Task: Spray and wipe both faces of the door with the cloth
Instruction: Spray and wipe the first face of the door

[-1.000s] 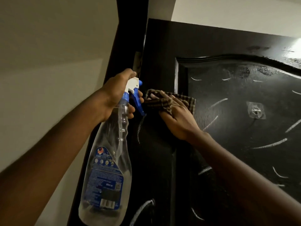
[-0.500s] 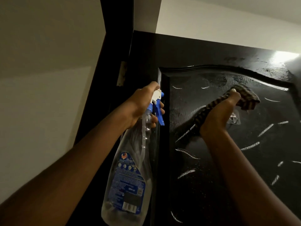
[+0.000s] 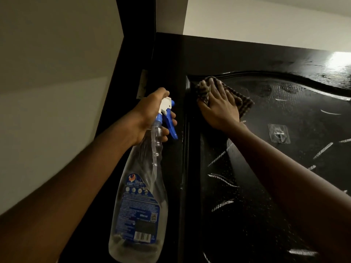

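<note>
Door (image 3: 247,215) glossy black, white streaks; cloth (image 3: 241,103) brown-striped; spray bottle (image 3: 140,215) clear — blue label, white-and-blue trigger head.

The cloth (image 3: 245,105) is pinned under the right hand (image 3: 220,109) against the door (image 3: 247,215), at its panel's upper left corner. Left of it, the spray bottle (image 3: 140,196) is held by the left hand (image 3: 150,114); a hook (image 3: 278,133) is fixed lower right.
</note>
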